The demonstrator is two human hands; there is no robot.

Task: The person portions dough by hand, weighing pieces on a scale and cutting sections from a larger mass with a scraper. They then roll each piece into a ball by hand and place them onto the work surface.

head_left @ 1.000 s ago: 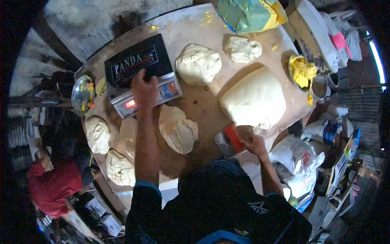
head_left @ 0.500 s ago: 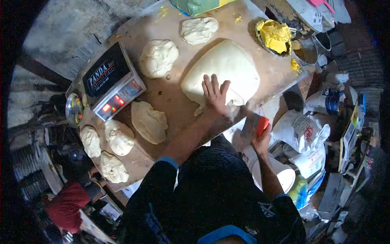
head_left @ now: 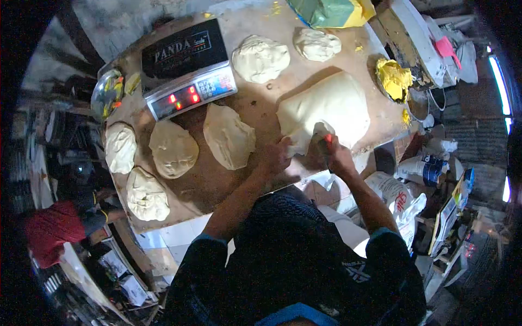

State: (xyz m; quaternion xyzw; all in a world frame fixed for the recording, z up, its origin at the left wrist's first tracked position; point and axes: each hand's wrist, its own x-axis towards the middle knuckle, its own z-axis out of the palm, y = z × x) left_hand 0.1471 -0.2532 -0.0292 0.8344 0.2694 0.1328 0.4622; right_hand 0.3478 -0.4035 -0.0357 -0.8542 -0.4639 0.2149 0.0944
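A big smooth mass of dough (head_left: 331,100) lies on the right part of the wooden table (head_left: 261,122). My right hand (head_left: 340,156) grips a dough scraper (head_left: 328,140) by its red handle, with the blade at the near edge of the mass. My left hand (head_left: 279,155) is closed at the near left corner of that dough, in shadow, its fingers seeming to pinch the edge. To its left lie a flattened dough piece (head_left: 229,137) and another dough piece (head_left: 174,149). Behind them stands a digital scale (head_left: 190,98) with red lit digits.
Two dough lumps (head_left: 261,58) (head_left: 318,44) sit toward the back, and others rest at the left end. A yellow-smeared container (head_left: 394,80) is at the right edge. White sacks (head_left: 389,193) stand on the right floor. A person in a red shirt (head_left: 57,231) is at lower left.
My left hand has gone from lying spread on the big dough to its near left corner. My right hand has brought the scraper up from beside the table to the dough. The view has turned.
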